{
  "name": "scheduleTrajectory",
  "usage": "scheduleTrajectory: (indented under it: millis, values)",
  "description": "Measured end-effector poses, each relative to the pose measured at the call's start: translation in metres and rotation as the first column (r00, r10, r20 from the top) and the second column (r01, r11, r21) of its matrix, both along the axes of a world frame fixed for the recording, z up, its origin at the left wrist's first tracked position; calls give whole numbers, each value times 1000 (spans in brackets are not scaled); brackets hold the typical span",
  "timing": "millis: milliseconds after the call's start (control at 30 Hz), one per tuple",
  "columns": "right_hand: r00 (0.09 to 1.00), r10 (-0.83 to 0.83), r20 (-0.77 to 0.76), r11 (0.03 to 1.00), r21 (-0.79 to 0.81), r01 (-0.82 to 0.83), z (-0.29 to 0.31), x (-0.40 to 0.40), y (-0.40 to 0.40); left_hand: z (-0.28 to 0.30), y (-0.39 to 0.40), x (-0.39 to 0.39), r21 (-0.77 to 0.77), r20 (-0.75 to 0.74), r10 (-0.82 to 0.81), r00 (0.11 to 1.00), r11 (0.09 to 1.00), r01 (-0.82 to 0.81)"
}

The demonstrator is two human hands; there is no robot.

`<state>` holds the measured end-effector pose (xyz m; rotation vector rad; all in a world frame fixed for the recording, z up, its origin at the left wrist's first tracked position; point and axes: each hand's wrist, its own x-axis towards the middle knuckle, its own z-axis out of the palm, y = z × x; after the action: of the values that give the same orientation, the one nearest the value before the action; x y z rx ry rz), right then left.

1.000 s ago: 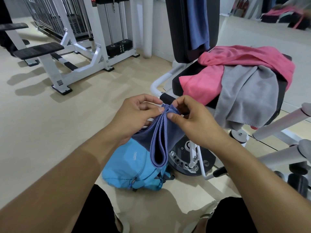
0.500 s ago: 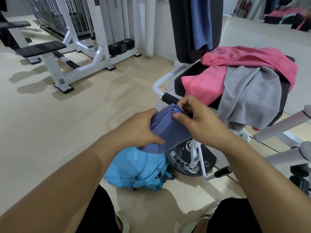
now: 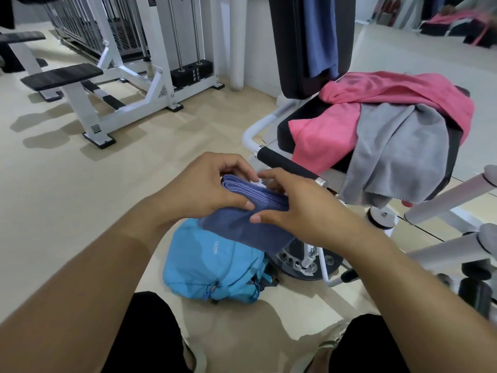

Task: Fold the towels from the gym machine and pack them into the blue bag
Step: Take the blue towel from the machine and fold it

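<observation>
Your folded dark-blue cloth towel [image 3: 242,227] hides the bright blue nylon bag's [image 3: 209,262] top; small white print there is unreadable; your right hand's [image 3: 293,208] fingertips disappear behind the towel.

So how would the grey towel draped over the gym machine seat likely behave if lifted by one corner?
The grey fleecy towel would probably go limp, since it already sags over the black padded seat. Likely light. It may drag the pink towel overlapping it.

blue towel [image 3: 242,227], pink towel [image 3: 349,114], grey towel [image 3: 398,152]
</observation>
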<state>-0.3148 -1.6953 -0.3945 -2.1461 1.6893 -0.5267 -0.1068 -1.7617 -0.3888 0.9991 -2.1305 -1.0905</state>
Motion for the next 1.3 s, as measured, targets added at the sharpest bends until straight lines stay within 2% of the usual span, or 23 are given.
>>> scheduleTrajectory:
  millis: [67,133,200,267,333,400,467,600,800,933,967,1033,1133,1233,1300]
  values:
    - [1000,3,-19,1000,-18,-3,1,0,-2,1,-2,1,3,-18,0,1000,1000,0]
    - [999,28,46,999,-18,-27,2,-4,-5,1,-4,2,61,-15,5,1000,998,-4]
    - [992,54,117,998,-18,-53,4,-9,-5,-3,-6,4,170,33,-18,999,985,12]
    - [991,51,123,999,-16,-50,6,-14,-4,-10,-7,5,223,93,-50,994,974,28]
    - [996,21,90,1000,12,-22,6,-19,-5,-14,-8,4,192,71,-21,997,981,7]
    - [997,-4,74,999,44,0,6,-21,-4,-14,-8,4,166,-18,29,999,986,-26]
    - [992,1,124,999,52,-8,6,-16,-1,-11,-6,1,150,-76,20,997,989,-8]
    - [976,1,217,1000,21,-6,5,0,4,-8,0,-6,97,-48,-60,997,993,64]
    - [942,6,337,1000,0,-6,3,-3,-1,-5,0,-6,110,-92,-55,994,992,65]
    - [878,-34,478,999,15,30,9,-13,-4,-7,-8,5,161,11,-26,1000,987,24]
    - [844,-53,533,999,28,45,10,-16,-6,-7,-10,7,169,-9,14,1000,986,-12]
    - [758,-95,646,995,61,73,13,-19,-7,-6,-12,7,222,-158,124,980,971,-88]
    - [671,-124,731,992,108,65,16,-19,-7,-5,-13,1,395,-418,276,866,913,-100]
    - [632,-138,763,990,120,71,15,-12,-6,-7,-13,-5,536,-493,375,785,841,-65]
    - [619,-147,772,988,82,133,14,-10,-7,-11,-12,-7,626,-492,361,792,779,35]
